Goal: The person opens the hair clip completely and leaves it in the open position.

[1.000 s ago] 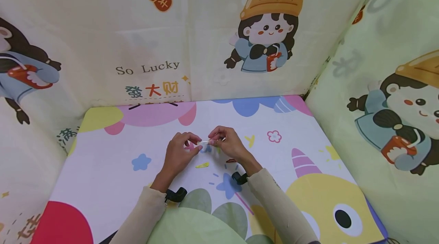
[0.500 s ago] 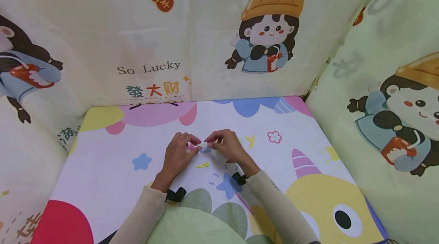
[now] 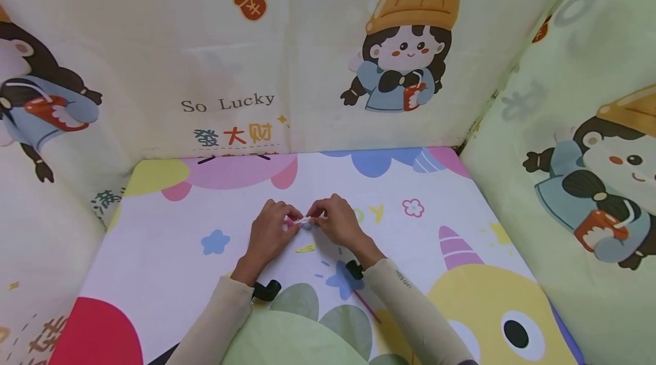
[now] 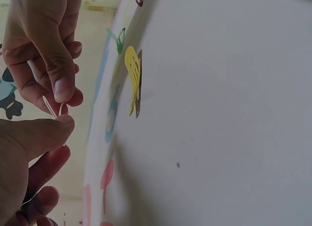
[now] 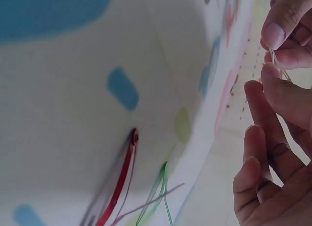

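Fingertips of both hands meet at a small white snap hair clip [image 3: 306, 220] above the middle of the table. My left hand [image 3: 269, 230] pinches one end between thumb and index finger. My right hand [image 3: 335, 220] pinches the other end the same way. Two thin strips of the clip [image 4: 48, 107] stand apart between the fingertips in the left wrist view; the rest is covered by fingers. A yellow snap hair clip [image 4: 132, 72] lies on the table just below the hands.
On the table [image 3: 169, 251], near the right hand, lie a red hair clip [image 5: 119, 184] and a thin green hair clip [image 5: 158, 194]; the right hand and forearm hide the red one in the head view. Printed cloth walls [image 3: 318, 69] enclose the table's back and sides.
Both hands stay together at the white clip, the right hand slightly lower than a second ago. The red clip has passed out of sight behind the right hand. The head view has shifted slightly.
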Tool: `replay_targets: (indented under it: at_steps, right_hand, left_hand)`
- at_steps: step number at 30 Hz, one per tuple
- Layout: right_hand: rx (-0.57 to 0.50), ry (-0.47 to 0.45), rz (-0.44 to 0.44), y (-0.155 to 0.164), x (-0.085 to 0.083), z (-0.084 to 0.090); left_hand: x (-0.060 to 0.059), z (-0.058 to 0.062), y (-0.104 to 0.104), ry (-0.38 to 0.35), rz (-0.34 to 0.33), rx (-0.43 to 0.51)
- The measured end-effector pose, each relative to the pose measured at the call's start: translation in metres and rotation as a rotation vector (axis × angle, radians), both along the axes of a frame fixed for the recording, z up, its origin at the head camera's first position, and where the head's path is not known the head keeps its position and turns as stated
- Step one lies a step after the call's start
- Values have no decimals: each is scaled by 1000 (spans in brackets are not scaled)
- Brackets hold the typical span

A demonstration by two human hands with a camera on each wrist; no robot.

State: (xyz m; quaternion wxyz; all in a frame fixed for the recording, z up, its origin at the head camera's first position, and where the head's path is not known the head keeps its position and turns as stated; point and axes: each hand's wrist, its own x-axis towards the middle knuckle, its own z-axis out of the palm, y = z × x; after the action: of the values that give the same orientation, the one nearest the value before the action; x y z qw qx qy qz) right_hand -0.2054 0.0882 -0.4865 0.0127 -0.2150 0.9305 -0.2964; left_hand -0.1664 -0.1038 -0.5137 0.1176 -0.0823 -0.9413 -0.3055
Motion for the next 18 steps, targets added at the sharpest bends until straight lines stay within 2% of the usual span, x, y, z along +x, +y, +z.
replay_targets:
  at_steps: [10, 18]
  right_hand:
    - [96, 35, -34, -6, 1, -6]
    - [173, 63, -21, -10, 0, -10]
  left_hand:
    - [-3, -6, 3, -18, 4, -42]
    - [-4, -7, 6, -16, 18, -69]
